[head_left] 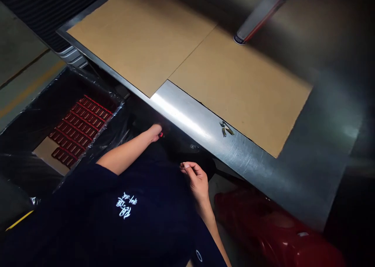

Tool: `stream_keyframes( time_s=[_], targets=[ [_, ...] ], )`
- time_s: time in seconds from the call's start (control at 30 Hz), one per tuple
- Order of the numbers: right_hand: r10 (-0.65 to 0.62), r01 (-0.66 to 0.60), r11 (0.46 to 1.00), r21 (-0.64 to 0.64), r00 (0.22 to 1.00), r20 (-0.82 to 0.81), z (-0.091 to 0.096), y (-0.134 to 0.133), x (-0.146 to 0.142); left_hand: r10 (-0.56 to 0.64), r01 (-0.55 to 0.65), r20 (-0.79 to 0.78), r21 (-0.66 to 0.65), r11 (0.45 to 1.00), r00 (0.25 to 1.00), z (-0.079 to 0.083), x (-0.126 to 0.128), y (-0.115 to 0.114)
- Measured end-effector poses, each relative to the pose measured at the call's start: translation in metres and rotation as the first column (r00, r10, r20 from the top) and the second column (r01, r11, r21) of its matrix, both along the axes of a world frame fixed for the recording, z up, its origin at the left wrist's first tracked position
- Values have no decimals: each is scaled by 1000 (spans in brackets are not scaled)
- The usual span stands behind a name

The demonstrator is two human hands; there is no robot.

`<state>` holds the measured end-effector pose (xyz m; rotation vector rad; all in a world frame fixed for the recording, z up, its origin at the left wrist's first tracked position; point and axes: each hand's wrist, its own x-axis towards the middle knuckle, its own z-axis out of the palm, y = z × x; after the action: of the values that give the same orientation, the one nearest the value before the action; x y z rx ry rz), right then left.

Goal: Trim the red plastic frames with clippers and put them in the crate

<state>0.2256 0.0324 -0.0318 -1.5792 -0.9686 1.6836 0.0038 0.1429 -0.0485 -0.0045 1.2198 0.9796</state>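
The left hand (154, 133) has its grip clenched on a small red piece (161, 134), too small to identify, just below the near edge of the brushed-steel desk (187, 116). The right hand (195, 180) has its grip released and holds nothing, also below that edge. Flat tan cardboard sheets (234, 91) lie on the desk, with small silvery metal pieces (226, 129) beside the nearer sheet's front edge. Off the desk's near left corner sits a plastic-wrapped black bin of red parts (80, 130).
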Motion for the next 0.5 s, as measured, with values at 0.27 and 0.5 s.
stream_keyframes(
  time_s=[0.27,0.5],
  targets=[
    [160,-174,971,165,982,98,31,-1,-14,-366,338,105,219,915,925,58,40,-61],
    [45,-220,841,494,939,341,66,-4,-7,-428,368,114,345,863,897,83,43,-64]
  ],
)
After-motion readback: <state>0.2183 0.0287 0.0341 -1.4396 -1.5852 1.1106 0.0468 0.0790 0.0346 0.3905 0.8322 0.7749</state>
